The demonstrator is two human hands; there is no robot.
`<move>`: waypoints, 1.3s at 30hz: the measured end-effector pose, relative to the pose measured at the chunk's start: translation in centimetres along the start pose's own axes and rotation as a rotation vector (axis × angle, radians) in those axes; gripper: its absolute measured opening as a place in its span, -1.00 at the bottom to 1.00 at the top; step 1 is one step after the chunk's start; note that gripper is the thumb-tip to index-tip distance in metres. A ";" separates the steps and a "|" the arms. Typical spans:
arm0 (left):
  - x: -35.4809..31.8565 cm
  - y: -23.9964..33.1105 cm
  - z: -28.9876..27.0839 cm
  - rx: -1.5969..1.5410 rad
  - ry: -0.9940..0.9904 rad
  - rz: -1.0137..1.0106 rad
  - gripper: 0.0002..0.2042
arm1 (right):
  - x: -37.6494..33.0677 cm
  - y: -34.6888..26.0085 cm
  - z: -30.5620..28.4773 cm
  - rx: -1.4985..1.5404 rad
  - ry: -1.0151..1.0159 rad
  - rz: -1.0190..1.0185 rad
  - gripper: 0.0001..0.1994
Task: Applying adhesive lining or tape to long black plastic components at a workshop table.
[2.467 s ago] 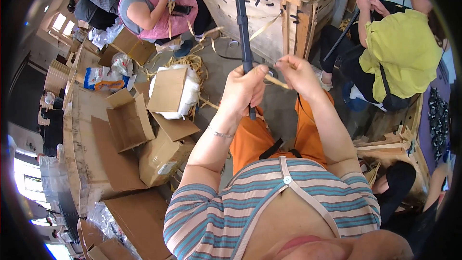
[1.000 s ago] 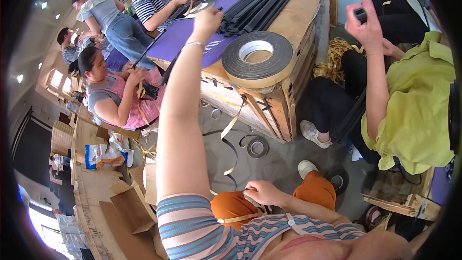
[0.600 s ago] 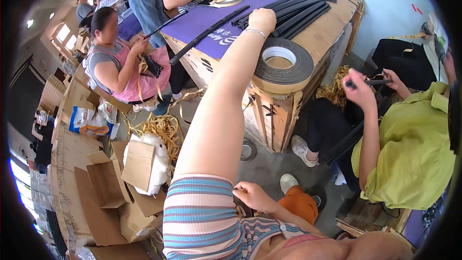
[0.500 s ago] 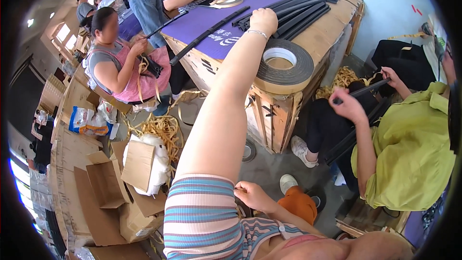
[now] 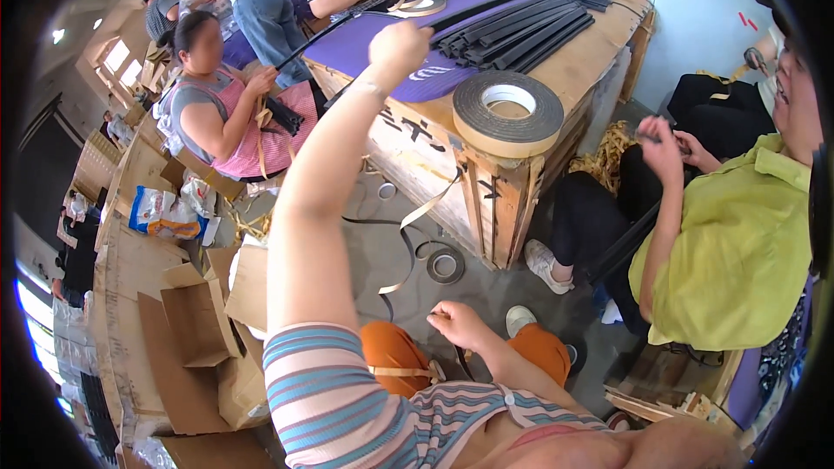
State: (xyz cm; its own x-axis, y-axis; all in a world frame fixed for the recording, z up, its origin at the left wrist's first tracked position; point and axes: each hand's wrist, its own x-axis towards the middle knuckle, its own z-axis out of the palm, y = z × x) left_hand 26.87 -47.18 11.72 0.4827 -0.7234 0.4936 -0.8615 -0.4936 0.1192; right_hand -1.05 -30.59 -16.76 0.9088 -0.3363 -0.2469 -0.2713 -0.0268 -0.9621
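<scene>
Bright, even daylight under heavy fisheye distortion.
Glare is seen at windows (image 5: 113, 56) on the left; soft shadows are cast under the bench (image 5: 599, 69); edges are bent and vignetted black, with slight blur.

Packages I can make out, all on my left, on the floor:

- Open brown cardboard boxes (image 5: 195, 321), flaps up, clustered low left beside my striped sleeve; plain brown, several overlapping.
- Flattened cardboard sheets (image 5: 117, 234) running along the left edge, same brown.
- A soft plastic bag (image 5: 161, 213), white with blue and orange patches, lying on the cardboard near the seated person in pink.
- More stacked brown cartons (image 5: 91, 165) farther back left, small and blurred.

No screens or signs that I can tell.
</scene>
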 end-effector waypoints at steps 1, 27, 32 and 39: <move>-2.2 -1.7 -1.4 -0.039 0.045 -0.002 -0.61 | 0.3 0.5 0.3 -0.025 0.015 -0.038 -0.83; -40.5 -3.7 -17.4 -2.104 -0.477 0.135 -0.66 | -13.5 -13.8 0.4 0.242 -0.132 -0.193 -0.82; -42.6 -2.7 -18.9 -1.817 -0.480 -0.167 -0.89 | -16.4 -19.5 1.4 0.235 -0.188 -0.389 -0.78; -45.2 0.7 -18.8 -1.569 -0.185 -0.323 -0.88 | -16.7 -19.5 6.2 0.128 -0.044 -0.551 -0.46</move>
State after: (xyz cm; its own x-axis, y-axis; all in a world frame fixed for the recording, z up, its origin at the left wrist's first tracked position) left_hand 1.46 -5.77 5.65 0.5781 -0.7954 0.1821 0.0282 0.2426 0.9697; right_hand -9.03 -18.64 5.38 0.9184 -0.2655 0.2933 0.2846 -0.0717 -0.9560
